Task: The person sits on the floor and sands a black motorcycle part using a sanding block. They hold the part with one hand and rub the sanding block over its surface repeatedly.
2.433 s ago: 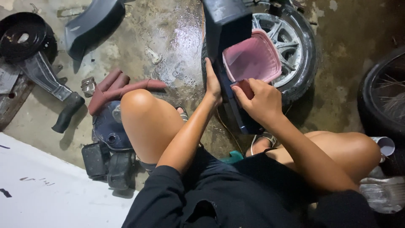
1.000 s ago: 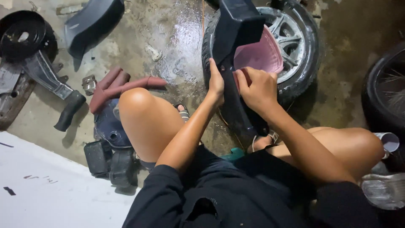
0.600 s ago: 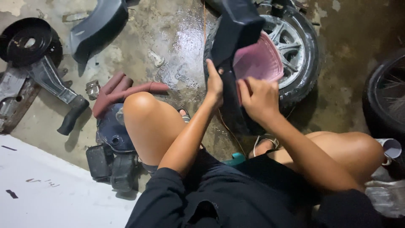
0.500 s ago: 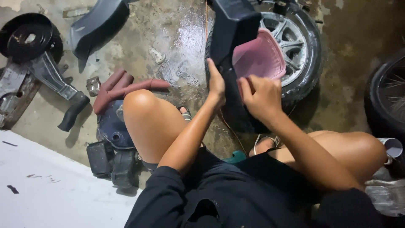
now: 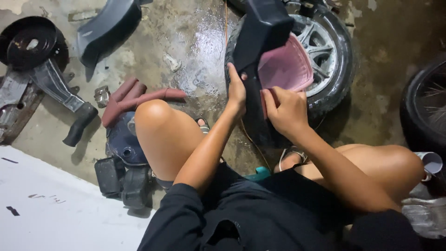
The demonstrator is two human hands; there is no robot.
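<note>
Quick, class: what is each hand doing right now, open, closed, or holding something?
Left hand: closed on the edge of the black panel.
Right hand: closed, gripping the pink part against the panel.

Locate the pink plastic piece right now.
Head view, upper centre-right: the pink plastic piece sits against the black panel, in front of the small wheel, just above the right hand.
</note>
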